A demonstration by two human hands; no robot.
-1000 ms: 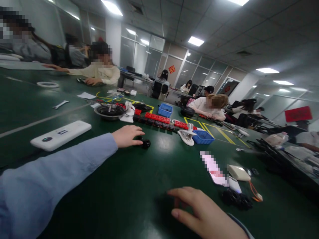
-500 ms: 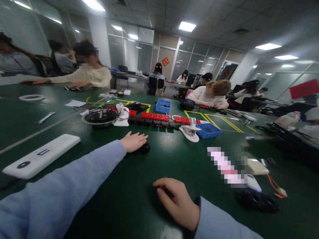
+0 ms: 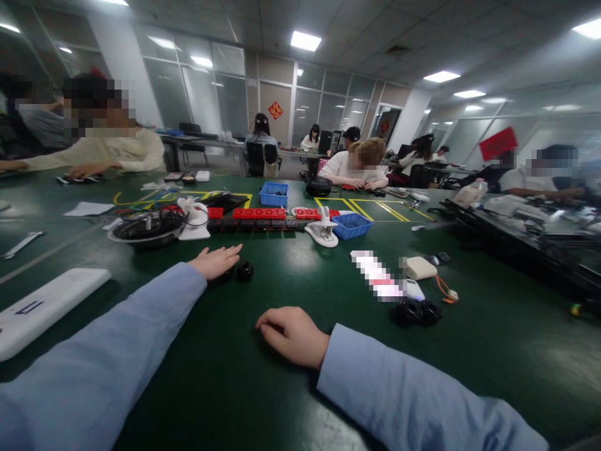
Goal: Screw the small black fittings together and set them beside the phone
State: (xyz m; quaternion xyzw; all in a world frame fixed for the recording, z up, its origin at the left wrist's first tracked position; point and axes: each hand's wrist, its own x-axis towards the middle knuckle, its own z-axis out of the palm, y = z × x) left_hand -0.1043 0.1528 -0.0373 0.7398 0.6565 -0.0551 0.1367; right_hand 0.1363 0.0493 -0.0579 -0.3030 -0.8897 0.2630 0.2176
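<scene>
My left hand (image 3: 215, 262) is stretched out flat, palm down, with its fingers extended. It hovers over or touches a dark object that it mostly hides. Just right of its fingertips sits a small round black object (image 3: 245, 270), its kind unclear. Closer to me, my right hand (image 3: 295, 337) rests on the green table (image 3: 220, 376). Its fingers are loosely curled in, the thumb close to the index finger, with nothing visible between them. Two black ring-shaped coils (image 3: 416, 311) lie to the right of this hand.
Left are a long white device (image 3: 56, 307) and a wrench (image 3: 24, 245). Ahead stand a metal bowl (image 3: 141, 232), red socket strips (image 3: 259, 214), a white clip base (image 3: 322, 232) and blue bins (image 3: 352, 225). A phone (image 3: 375, 275) and power bank (image 3: 420, 267) lie right. People sit around.
My view has turned to the right, so the table and things shift left in the picture. Both hands keep nearly the same pose, and more of the right sleeve shows.
</scene>
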